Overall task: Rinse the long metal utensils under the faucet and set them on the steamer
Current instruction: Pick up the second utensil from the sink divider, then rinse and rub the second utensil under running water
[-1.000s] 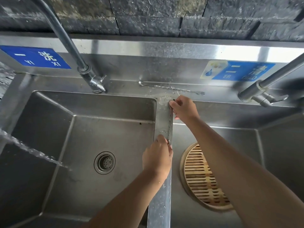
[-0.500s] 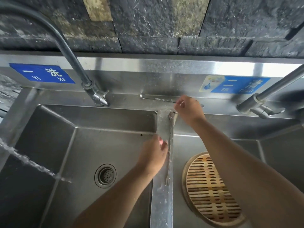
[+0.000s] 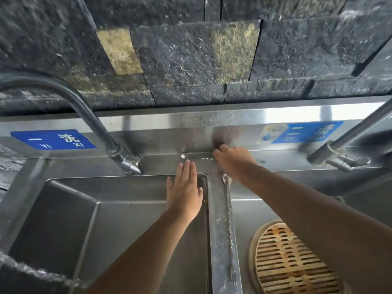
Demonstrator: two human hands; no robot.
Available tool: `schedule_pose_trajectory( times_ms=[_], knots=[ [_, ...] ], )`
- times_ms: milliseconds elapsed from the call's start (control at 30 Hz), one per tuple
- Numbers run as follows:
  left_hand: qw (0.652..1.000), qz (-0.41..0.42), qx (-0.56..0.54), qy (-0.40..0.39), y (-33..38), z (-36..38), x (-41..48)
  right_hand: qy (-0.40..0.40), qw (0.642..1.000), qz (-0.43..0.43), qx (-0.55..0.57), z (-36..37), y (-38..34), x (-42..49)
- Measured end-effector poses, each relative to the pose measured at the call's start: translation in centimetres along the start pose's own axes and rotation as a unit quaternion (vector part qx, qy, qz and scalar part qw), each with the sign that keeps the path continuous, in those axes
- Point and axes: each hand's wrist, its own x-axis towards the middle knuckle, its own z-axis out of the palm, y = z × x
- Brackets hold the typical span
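Observation:
One long metal utensil (image 3: 197,157) lies along the sink's back ledge, its spoon end to the left. My right hand (image 3: 232,161) covers its middle with fingers curled down; the grip itself is hidden. A second long utensil (image 3: 229,219) rests lengthwise on the divider between the two basins. My left hand (image 3: 184,192) is flat and open with nothing in it, hovering over the left basin's back right corner, fingertips just short of the spoon end. The round bamboo steamer (image 3: 253,249) sits in the right basin under my right forearm.
The left faucet (image 3: 95,122) curves off to the left, and its water stream (image 3: 31,270) falls into the left basin (image 3: 106,219) at the lower left. A second faucet (image 3: 350,141) stands at the back right. A dark stone wall rises behind the steel backsplash.
Both hands left the utensil on the divider. My right hand moved back onto the utensil on the ledge, and my left hand opened and moved toward the ledge. The view tilted up.

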Motion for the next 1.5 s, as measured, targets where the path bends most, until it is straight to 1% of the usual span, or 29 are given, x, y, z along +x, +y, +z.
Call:
schedule_pose_trajectory(
  times_ms=[133, 233, 333, 400, 500, 533, 600, 633, 667, 700, 767, 800, 833, 867, 900, 933, 967, 1000, 1033, 1100, 1167, 1200, 1233, 1333, 1367, 1400, 1500],
  knots=[
    [1.0, 0.003, 0.01, -0.006, -0.6, 1.8, -0.6, -0.024, 0.999, -0.017, -0.031, 0.0, -0.7, 0.4],
    [1.0, 0.002, -0.006, -0.015, -0.5, 2.2, -0.5, -0.044, 0.996, -0.028, -0.067, -0.2, -1.1, 0.6],
    [0.999, 0.008, -0.012, -0.046, -0.5, 1.6, -0.3, -0.038, 0.996, -0.018, -0.077, -0.8, -1.3, 0.5],
    [0.996, 0.012, -0.026, -0.084, -0.7, 0.3, 0.1, -0.03, 0.997, 0.0, -0.075, -1.9, -1.7, -0.2],
    [0.985, -0.008, -0.102, -0.142, -0.7, -2.6, 0.1, -0.022, 0.998, 0.031, -0.043, -4.1, -3.1, -2.6],
    [0.979, -0.02, -0.142, -0.142, -0.7, -3.7, -0.3, -0.016, 0.999, 0.038, -0.029, -4.8, -3.7, -3.6],
    [0.963, -0.041, -0.238, -0.115, -0.7, -5.6, -2.0, -0.004, 0.999, 0.054, 0.0, -6.1, -5.2, -5.7],
    [0.948, -0.051, -0.299, -0.097, -0.9, -6.4, -3.2, 0.0, 0.998, 0.064, 0.019, -6.7, -6.2, -6.8],
    [0.923, -0.066, -0.372, -0.079, -1.2, -7.0, -4.6, 0.005, 0.996, 0.076, 0.044, -7.3, -7.4, -7.8],
    [0.883, -0.088, -0.456, -0.065, -1.7, -7.6, -6.2, 0.01, 0.993, 0.09, 0.073, -7.8, -8.9, -8.6],
    [0.774, -0.138, -0.616, -0.059, -2.6, -9.0, -9.2, 0.005, 0.985, 0.115, 0.124, -9.1, -12.3, -9.9],
    [0.72, -0.162, -0.672, -0.055, -3.2, -9.7, -10.6, 0.001, 0.983, 0.12, 0.142, -9.7, -14.2, -10.4],
    [0.679, -0.181, -0.71, -0.045, -3.9, -10.2, -11.9, -0.001, 0.98, 0.119, 0.157, -10.2, -16.3, -11.0],
    [0.65, -0.197, -0.733, -0.034, -4.7, -10.8, -13.1, 0.001, 0.978, 0.113, 0.176, -10.7, -18.4, -11.6],
    [0.627, -0.209, -0.75, -0.02, -5.7, -11.2, -14.2, 0.005, 0.975, 0.106, 0.193, -11.2, -20.6, -12.1],
    [0.612, -0.22, -0.76, -0.001, -6.8, -11.5, -15.3, 0.011, 0.972, 0.105, 0.208, -11.6, -22.7, -12.6],
    [0.607, -0.228, -0.761, 0.019, -8.0, -11.8, -16.3, 0.02, 0.967, 0.11, 0.229, -11.8, -24.7, -12.9],
    [0.609, -0.236, -0.756, 0.038, -9.4, -11.9, -17.3, 0.032, 0.96, 0.115, 0.255, -12.0, -26.7, -13.2],
    [0.619, -0.244, -0.744, 0.056, -10.7, -11.8, -18.2, 0.041, 0.951, 0.122, 0.28, -12.1, -28.7, -13.5],
    [0.656, -0.25, -0.707, 0.083, -13.4, -11.3, -19.8, 0.046, 0.934, 0.132, 0.329, -12.0, -32.0, -13.7],
    [0.687, -0.249, -0.676, 0.095, -16.1, -10.8, -20.9, 0.022, 0.921, 0.139, 0.364, -11.6, -34.7, -13.7],
    [0.696, -0.247, -0.668, 0.097, -17.4, -10.6, -21.3, 0.01, 0.908, 0.155, 0.39, -11.4, -35.8, -13.6],
    [0.696, -0.242, -0.669, 0.095, -18.6, -10.5, -21.7, -0.003, 0.879, 0.187, 0.439, -11.3, -36.6, -13.4],
    [0.673, -0.245, -0.695, 0.071, -21.7, -10.4, -22.9, -0.019, 0.741, 0.29, 0.605, -11.3, -37.9, -11.5],
    [0.666, -0.251, -0.7, 0.063, -22.4, -10.5, -23.3, -0.028, 0.704, 0.307, 0.64, -11.4, -38.1, -10.7],
    [0.662, -0.254, -0.703, 0.055, -23.0, -10.5, -23.6, -0.037, 0.668, 0.314, 0.674, -11.5, -38.3, -9.8],
    [0.645, -0.259, -0.718, 0.034, -24.0, -10.6, -24.5, -0.043, 0.588, 0.309, 0.746, -12.0, -38.9, -7.8]
  ],
)
